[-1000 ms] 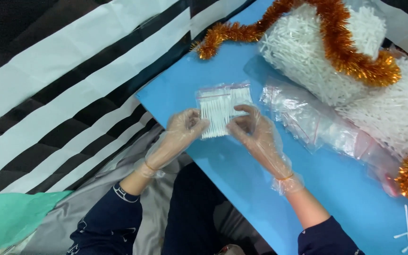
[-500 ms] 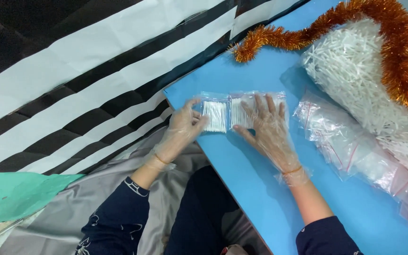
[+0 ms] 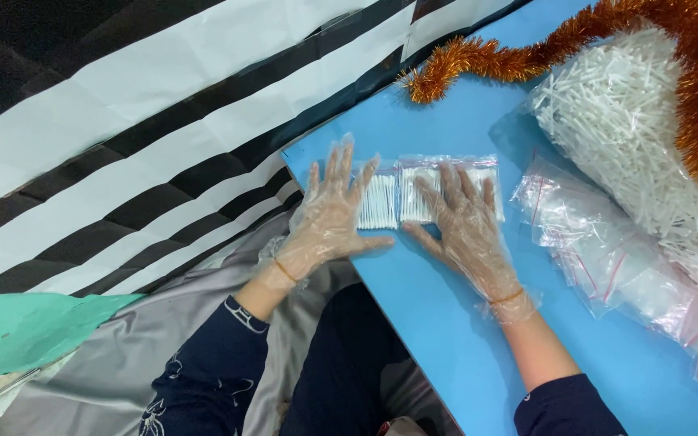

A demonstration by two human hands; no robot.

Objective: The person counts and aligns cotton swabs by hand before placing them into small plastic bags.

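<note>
Both hands lie flat, fingers spread: left hand (image 3: pixel 329 214) and right hand (image 3: pixel 464 226) press the bag of cotton swabs (image 3: pixel 414 194) onto the bench (image 3: pixel 446 339). Even pressure outward should push the air out without bunching the swabs.

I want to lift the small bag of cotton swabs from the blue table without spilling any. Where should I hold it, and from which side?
The bag of cotton swabs lies flat under the left hand and right hand. Probably best: take the far edge, clear of both palms, coming from the far side. A grip on the thin plastic there would likely lift it cleanly off the blue table.
</note>
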